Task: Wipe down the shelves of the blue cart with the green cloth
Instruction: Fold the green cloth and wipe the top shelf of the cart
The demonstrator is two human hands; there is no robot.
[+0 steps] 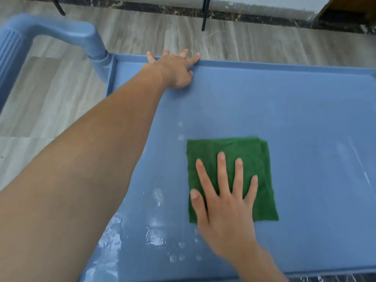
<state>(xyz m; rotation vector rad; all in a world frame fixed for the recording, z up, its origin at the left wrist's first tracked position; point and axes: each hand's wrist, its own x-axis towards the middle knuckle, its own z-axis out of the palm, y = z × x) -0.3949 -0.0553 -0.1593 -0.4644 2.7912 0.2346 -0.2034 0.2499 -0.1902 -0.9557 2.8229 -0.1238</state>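
The blue cart's top shelf (295,102) fills most of the view. A folded green cloth (240,151) lies flat near its middle. My right hand (225,202) presses down on the cloth with the fingers spread, palm flat, not gripping it. My left hand (175,68) reaches across to the far rim of the shelf and rests there, fingers over the edge. Water drops and wet smears (156,231) shine on the shelf left of and below the cloth.
The cart's blue handle (50,31) curves up at the far left. Grey wood-pattern floor (244,41) lies beyond the cart. Thin black legs (205,15) of some furniture stand on it near a white wall base.
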